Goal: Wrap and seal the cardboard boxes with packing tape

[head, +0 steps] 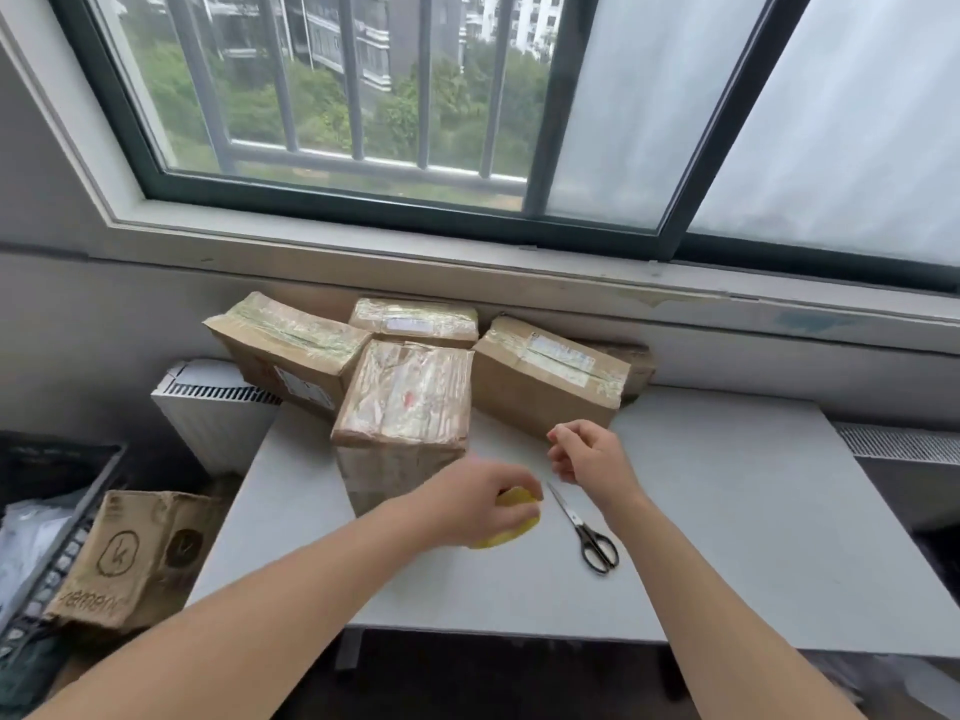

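While the left grip [478,504] clamps the yellow tape roll [506,535] mid-surface, before the boxes [402,402] along the far edge, the right grip [589,454] curls nearby. I cannot tell whether it pinches anything. Next, probably, comes drawing tape free.

Blurred yellow tape roll [514,532], mostly hidden under left hand [467,504]

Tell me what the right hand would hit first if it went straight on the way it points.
Most likely the front face of the right-hand cardboard box: the right hand points away and slightly left, over the table, straight at it. Depth is hard to judge from one view.
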`<control>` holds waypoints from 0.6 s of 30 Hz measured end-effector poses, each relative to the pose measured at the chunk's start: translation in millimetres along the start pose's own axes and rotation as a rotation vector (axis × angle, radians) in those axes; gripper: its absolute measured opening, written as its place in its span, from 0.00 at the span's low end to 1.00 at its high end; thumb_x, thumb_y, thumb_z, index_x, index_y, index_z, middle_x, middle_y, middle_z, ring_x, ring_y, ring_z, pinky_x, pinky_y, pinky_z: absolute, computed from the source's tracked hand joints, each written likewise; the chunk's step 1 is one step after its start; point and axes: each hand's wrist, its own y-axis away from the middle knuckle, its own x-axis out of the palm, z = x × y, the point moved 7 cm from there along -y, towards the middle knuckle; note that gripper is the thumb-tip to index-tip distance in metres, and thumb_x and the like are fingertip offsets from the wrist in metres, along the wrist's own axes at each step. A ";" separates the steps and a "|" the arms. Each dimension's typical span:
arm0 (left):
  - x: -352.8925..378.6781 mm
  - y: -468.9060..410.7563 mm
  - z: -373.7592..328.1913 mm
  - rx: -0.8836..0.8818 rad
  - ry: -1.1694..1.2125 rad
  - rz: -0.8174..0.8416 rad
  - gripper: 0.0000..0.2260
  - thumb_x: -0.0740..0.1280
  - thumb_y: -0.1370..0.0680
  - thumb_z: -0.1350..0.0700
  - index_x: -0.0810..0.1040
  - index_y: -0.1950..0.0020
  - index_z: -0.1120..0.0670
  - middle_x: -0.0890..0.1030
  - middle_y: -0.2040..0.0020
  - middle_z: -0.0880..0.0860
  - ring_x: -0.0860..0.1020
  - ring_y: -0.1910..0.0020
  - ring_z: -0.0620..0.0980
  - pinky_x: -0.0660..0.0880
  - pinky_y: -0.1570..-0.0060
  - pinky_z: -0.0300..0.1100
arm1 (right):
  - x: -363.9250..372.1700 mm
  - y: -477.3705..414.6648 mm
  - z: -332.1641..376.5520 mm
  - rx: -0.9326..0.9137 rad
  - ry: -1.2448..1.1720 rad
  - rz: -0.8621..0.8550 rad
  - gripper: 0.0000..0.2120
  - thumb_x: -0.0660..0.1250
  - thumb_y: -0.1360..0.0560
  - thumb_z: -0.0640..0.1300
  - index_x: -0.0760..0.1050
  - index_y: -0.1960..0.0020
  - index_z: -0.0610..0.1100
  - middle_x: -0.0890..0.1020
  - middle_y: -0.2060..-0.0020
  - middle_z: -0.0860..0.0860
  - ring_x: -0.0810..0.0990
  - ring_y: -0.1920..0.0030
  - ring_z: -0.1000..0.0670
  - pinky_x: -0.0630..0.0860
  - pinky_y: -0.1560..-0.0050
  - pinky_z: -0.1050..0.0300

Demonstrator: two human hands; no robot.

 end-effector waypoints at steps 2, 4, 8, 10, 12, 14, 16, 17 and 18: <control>36.9 -20.9 20.5 -0.063 -0.142 0.006 0.13 0.66 0.19 0.45 0.80 0.36 0.45 0.84 0.45 0.47 0.80 0.45 0.50 0.76 0.45 0.45 | -9.2 3.5 -32.8 0.093 0.042 0.035 0.09 0.64 0.17 0.41 0.79 0.51 0.37 0.81 0.65 0.47 0.78 0.67 0.50 0.75 0.64 0.60; 65.9 -40.1 37.7 -0.105 -0.181 -0.023 0.13 0.66 0.18 0.47 0.79 0.34 0.47 0.82 0.39 0.47 0.78 0.39 0.50 0.74 0.43 0.43 | -16.1 8.7 -68.0 0.177 0.082 0.074 0.09 0.64 0.18 0.41 0.79 0.50 0.37 0.81 0.63 0.47 0.78 0.66 0.50 0.75 0.64 0.60; 113.2 -65.7 62.9 -0.177 -0.316 -0.013 0.15 0.65 0.17 0.48 0.78 0.30 0.48 0.81 0.36 0.48 0.76 0.34 0.50 0.73 0.40 0.43 | -32.5 15.0 -122.1 0.264 0.172 0.119 0.07 0.65 0.19 0.44 0.81 0.51 0.44 0.84 0.62 0.48 0.81 0.65 0.52 0.80 0.58 0.57; 135.5 -72.6 71.3 -0.207 -0.387 0.057 0.16 0.64 0.16 0.48 0.76 0.28 0.48 0.80 0.34 0.48 0.76 0.34 0.50 0.72 0.41 0.43 | -39.0 12.6 -137.0 0.285 0.203 0.140 0.07 0.65 0.19 0.45 0.81 0.51 0.46 0.84 0.61 0.49 0.82 0.64 0.53 0.81 0.56 0.58; 151.8 -77.4 75.7 -0.227 -0.450 0.125 0.17 0.63 0.16 0.49 0.75 0.27 0.49 0.79 0.33 0.50 0.76 0.34 0.52 0.72 0.43 0.45 | -43.1 6.0 -147.5 0.304 0.214 0.161 0.07 0.66 0.19 0.46 0.81 0.52 0.47 0.85 0.61 0.50 0.82 0.64 0.54 0.83 0.53 0.55; 162.8 -79.6 80.8 -0.243 -0.472 0.181 0.17 0.63 0.16 0.51 0.74 0.27 0.50 0.79 0.34 0.52 0.76 0.35 0.54 0.73 0.44 0.48 | -43.2 -0.6 -156.4 0.323 0.213 0.188 0.07 0.66 0.20 0.46 0.81 0.53 0.47 0.85 0.62 0.51 0.82 0.65 0.55 0.83 0.50 0.52; 172.0 -79.1 86.2 -0.263 -0.468 0.230 0.17 0.64 0.16 0.52 0.73 0.27 0.50 0.78 0.35 0.52 0.76 0.36 0.55 0.73 0.46 0.48 | -39.1 -5.0 -163.2 0.340 0.215 0.223 0.07 0.66 0.20 0.47 0.81 0.54 0.47 0.85 0.62 0.52 0.82 0.65 0.55 0.82 0.50 0.51; 176.5 -78.2 89.4 -0.277 -0.462 0.260 0.18 0.64 0.16 0.53 0.72 0.26 0.49 0.78 0.35 0.52 0.76 0.36 0.55 0.73 0.46 0.48 | -36.5 -6.6 -166.9 0.341 0.215 0.239 0.07 0.65 0.21 0.47 0.81 0.54 0.47 0.85 0.62 0.52 0.82 0.65 0.55 0.82 0.51 0.52; 178.2 -77.8 90.8 -0.286 -0.463 0.275 0.19 0.63 0.16 0.53 0.71 0.25 0.48 0.77 0.35 0.52 0.76 0.36 0.55 0.73 0.46 0.48 | -34.2 -7.5 -168.4 0.344 0.215 0.250 0.07 0.65 0.21 0.47 0.81 0.53 0.46 0.85 0.62 0.52 0.82 0.65 0.55 0.82 0.51 0.53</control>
